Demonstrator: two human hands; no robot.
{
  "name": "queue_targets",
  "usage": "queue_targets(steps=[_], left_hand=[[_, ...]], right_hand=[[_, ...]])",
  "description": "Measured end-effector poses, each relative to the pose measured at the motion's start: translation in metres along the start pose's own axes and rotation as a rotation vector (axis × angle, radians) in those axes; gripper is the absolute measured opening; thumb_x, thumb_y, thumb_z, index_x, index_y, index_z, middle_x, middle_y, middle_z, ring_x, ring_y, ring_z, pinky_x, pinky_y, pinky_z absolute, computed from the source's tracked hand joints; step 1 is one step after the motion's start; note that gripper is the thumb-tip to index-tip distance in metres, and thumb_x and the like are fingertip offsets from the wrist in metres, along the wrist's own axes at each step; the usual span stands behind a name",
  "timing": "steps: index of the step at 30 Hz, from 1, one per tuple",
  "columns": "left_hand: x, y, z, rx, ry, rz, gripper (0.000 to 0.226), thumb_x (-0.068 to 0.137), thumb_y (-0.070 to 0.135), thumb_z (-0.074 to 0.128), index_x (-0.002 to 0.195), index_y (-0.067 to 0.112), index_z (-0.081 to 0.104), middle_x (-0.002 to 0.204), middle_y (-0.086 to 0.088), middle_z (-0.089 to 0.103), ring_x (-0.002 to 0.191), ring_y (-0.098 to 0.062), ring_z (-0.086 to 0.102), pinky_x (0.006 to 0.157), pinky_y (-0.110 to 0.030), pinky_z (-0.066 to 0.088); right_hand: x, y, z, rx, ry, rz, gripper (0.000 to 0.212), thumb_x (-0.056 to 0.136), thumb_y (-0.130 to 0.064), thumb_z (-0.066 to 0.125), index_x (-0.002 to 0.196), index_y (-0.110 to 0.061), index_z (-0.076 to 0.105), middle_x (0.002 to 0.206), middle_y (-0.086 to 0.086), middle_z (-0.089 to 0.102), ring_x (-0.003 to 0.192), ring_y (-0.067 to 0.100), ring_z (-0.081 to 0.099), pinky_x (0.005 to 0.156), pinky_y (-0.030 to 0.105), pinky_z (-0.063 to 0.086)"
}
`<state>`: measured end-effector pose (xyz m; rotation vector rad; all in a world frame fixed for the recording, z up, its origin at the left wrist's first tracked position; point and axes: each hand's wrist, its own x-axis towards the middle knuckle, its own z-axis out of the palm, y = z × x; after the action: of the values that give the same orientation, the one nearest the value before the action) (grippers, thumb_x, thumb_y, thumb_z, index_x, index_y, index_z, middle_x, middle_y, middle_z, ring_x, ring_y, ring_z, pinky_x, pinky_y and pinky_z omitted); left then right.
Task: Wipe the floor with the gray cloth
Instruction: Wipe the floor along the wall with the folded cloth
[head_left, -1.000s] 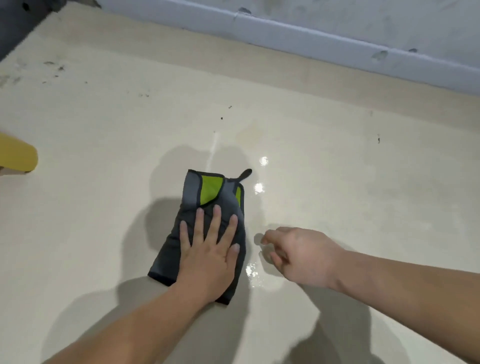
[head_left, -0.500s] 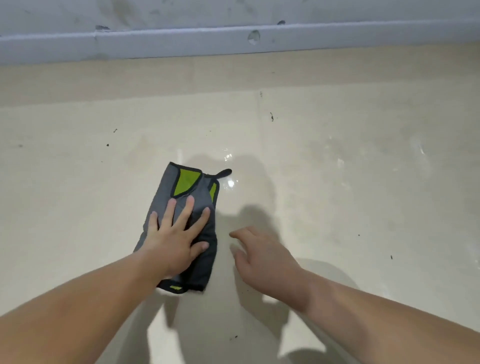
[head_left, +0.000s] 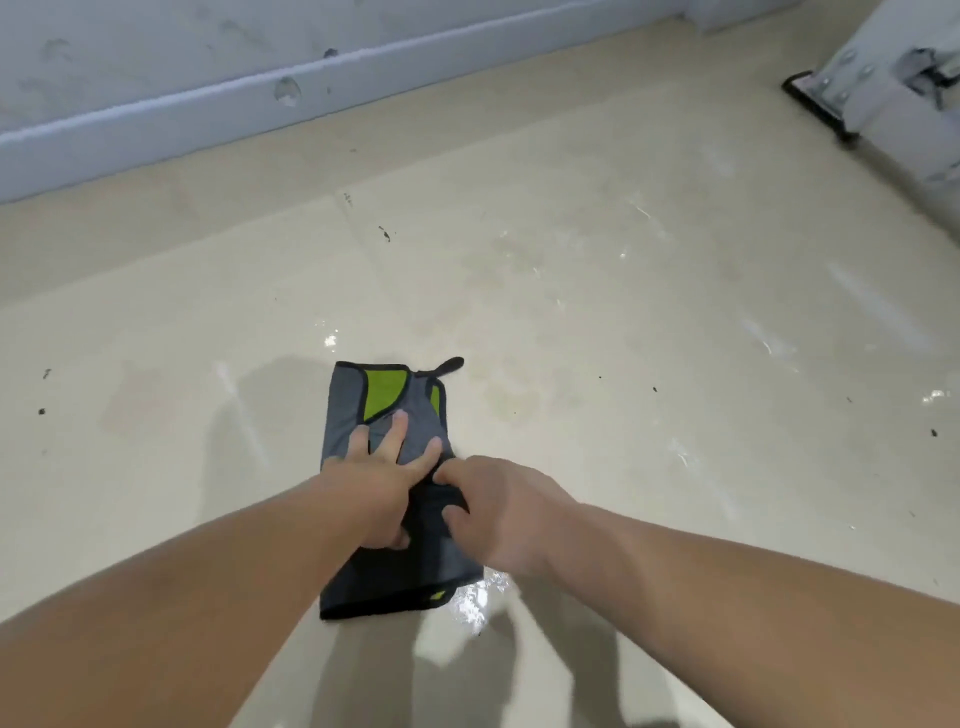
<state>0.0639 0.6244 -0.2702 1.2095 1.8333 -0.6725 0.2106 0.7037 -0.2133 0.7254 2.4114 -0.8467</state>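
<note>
- Fingers (head_left: 397, 426) of the left hand (head_left: 374, 483) are straight, splayed apart and pressed flat on top of the gray cloth (head_left: 340, 415); the thumb is tucked along the cloth's middle.
- Right-hand fingers (head_left: 448, 468) are curled; index and thumb look clamped on the cloth's right edge, just beside the left thumb. How deep the pinch goes is hidden by the hand itself.
- Right hand (head_left: 498, 512) touches the left one over the cloth, and both forearms come in from the bottom of the view.
- Cloth lies folded into a long rectangle, flat on the floor (head_left: 571, 312) at centre view. It has a lime-green panel (head_left: 382, 392) at the far end and a black hang loop (head_left: 451, 365) sticking out at the far right corner.
- Floor is glossy beige tile. A wet patch (head_left: 478, 597) touches the cloth's near right corner, with more wet streaks off to the right and dark specks (head_left: 385, 234) further out towards the baseboard (head_left: 156, 119).
- White unit with metal fittings (head_left: 893, 104) sits at top right, well apart from the cloth.
- Step, my read: mid-wipe, with the right hand regripping or straightening the fold.
- Next move calls for even downward pressure and a stroke over the wet patch, with the fold held so it doesn't bunch.
</note>
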Motion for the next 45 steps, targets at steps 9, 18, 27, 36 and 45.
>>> queue_targets(steps=[9, 18, 27, 36, 45], left_hand=[[0.024, -0.007, 0.013, 0.069, 0.233, 0.027, 0.147, 0.071, 0.070, 0.083, 0.153, 0.047, -0.037, 0.165, -0.007, -0.043, 0.153, -0.054, -0.024, 0.129, -0.057, 0.006], [-0.010, 0.036, 0.091, -0.003, 0.238, 0.080, 0.126, 0.083, 0.069, 0.067, 0.150, 0.047, -0.038, 0.154, -0.010, -0.055, 0.147, -0.056, -0.036, 0.126, -0.062, -0.006], [-0.005, 0.080, 0.113, 0.170, 0.286, 0.455, 0.124, 0.080, 0.071, 0.061, 0.127, 0.057, -0.053, 0.148, -0.003, -0.060, 0.126, -0.044, -0.064, 0.114, -0.070, -0.026], [0.039, 0.193, 0.049, -0.024, 0.450, 0.178, 0.101, 0.088, 0.072, 0.033, 0.157, 0.038, -0.032, 0.161, -0.014, -0.047, 0.142, -0.052, -0.047, 0.116, -0.069, -0.023], [0.028, 0.203, 0.078, 0.375, 0.459, 0.703, 0.080, 0.098, 0.078, 0.025, 0.165, 0.042, 0.001, 0.165, -0.001, -0.030, 0.149, -0.035, -0.043, 0.121, -0.057, -0.025]], right_hand=[[-0.040, 0.008, 0.063, 0.365, 0.112, 0.222, 0.029, 0.090, -0.028, 0.044, 0.116, -0.027, 0.057, 0.112, -0.003, 0.068, 0.103, 0.026, 0.064, 0.093, 0.042, 0.056], [-0.049, -0.008, 0.081, -0.004, 0.008, 0.112, 0.023, 0.096, -0.024, 0.049, 0.117, -0.015, 0.054, 0.113, 0.011, 0.066, 0.102, 0.038, 0.062, 0.077, 0.039, 0.046], [-0.083, 0.060, 0.070, 0.130, -0.027, 0.271, 0.019, 0.097, -0.030, 0.045, 0.100, -0.024, 0.062, 0.105, 0.005, 0.071, 0.093, 0.031, 0.063, 0.080, 0.034, 0.051], [-0.103, 0.140, 0.057, 0.389, 0.505, 0.562, 0.020, 0.098, -0.026, 0.045, 0.112, -0.033, 0.059, 0.095, -0.009, 0.070, 0.088, 0.021, 0.064, 0.071, 0.034, 0.051], [-0.088, 0.149, 0.047, 0.360, 0.478, 0.616, 0.020, 0.094, -0.024, 0.050, 0.110, -0.028, 0.061, 0.104, -0.001, 0.069, 0.094, 0.025, 0.065, 0.084, 0.042, 0.055]])
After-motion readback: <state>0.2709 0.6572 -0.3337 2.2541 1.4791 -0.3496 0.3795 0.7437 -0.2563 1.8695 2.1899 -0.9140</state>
